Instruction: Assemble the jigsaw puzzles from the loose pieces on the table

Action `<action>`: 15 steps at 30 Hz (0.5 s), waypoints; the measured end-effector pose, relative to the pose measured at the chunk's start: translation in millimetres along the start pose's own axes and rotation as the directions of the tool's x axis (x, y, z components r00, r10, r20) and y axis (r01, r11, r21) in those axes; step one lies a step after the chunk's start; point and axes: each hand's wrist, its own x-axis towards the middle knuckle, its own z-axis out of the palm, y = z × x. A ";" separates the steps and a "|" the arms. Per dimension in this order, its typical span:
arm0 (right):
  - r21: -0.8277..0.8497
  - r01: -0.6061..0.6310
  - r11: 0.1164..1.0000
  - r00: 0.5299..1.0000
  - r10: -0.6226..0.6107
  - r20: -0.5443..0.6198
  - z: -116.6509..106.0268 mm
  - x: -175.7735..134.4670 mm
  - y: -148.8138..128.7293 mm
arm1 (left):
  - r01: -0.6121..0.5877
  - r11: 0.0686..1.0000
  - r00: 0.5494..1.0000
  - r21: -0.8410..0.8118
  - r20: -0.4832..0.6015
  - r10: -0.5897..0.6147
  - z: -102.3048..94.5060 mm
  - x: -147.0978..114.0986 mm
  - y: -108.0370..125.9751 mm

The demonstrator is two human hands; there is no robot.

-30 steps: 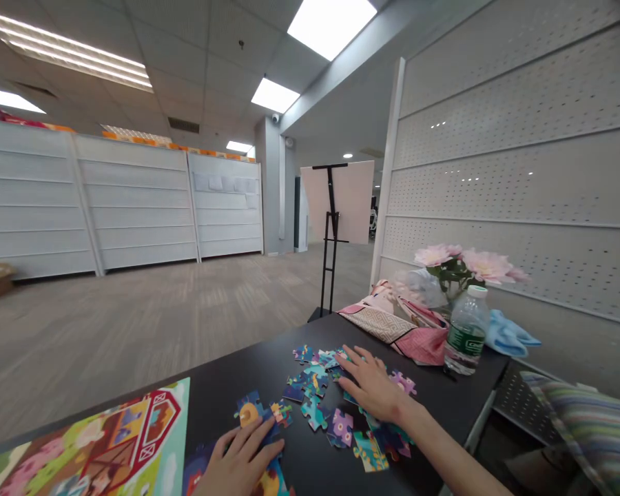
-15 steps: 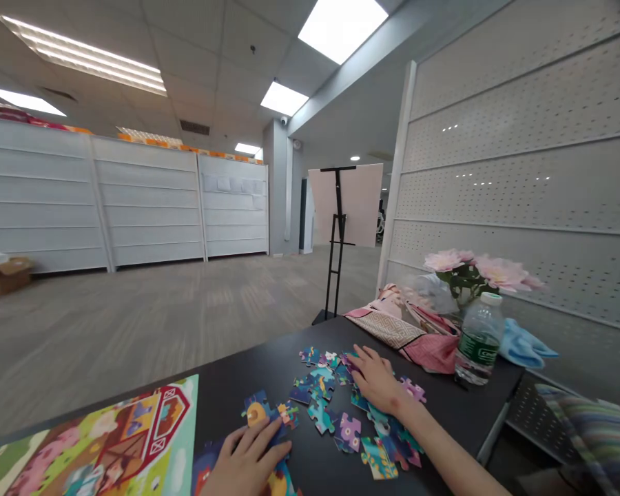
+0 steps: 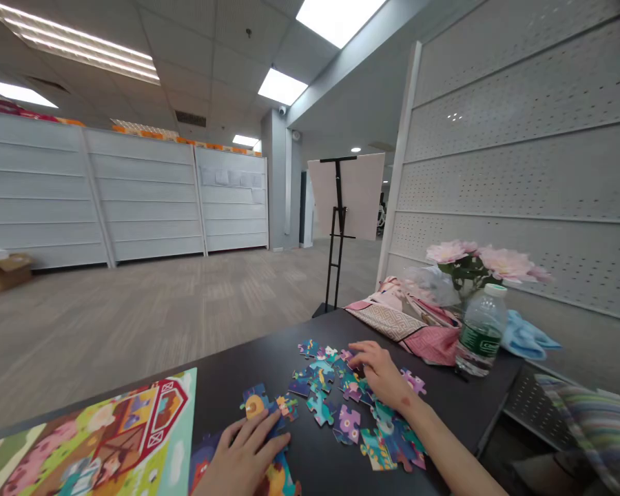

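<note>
My left hand [image 3: 248, 451] lies with fingers spread over joined puzzle pieces [image 3: 253, 401] near the table's front edge. A small loose orange-and-blue piece [image 3: 288, 406] is just beyond its fingertips. Over the loose pile, my right hand [image 3: 381, 375] reaches in with fingers stretched out and slightly bent, fingertips at the pile's far side. I see nothing held in it. Teal pieces [image 3: 320, 408] and a purple piece with a flower shape [image 3: 348, 424] lie between the hands. Other pieces [image 3: 393, 444] sit partly under my right wrist and forearm.
A farm picture board [image 3: 134, 441] lies at the left of the black table [image 3: 227, 372]. At the right back stand a pink fabric bag [image 3: 428, 341], a water bottle [image 3: 480, 337], pink flowers [image 3: 503, 263] and a blue cloth [image 3: 530, 335]. An easel [image 3: 335, 255] stands beyond.
My right hand's fingers have bent and drawn together a little, uncovering more pieces beneath them. My left hand stays almost in place over the joined pieces. The view has shifted slightly.
</note>
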 end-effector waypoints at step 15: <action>0.023 0.369 0.929 0.911 -0.366 0.190 -0.1 0.9 -76.3 | -0.014 1.000 0.998 0.004 -0.060 0.014 23.2 8.6 -15.4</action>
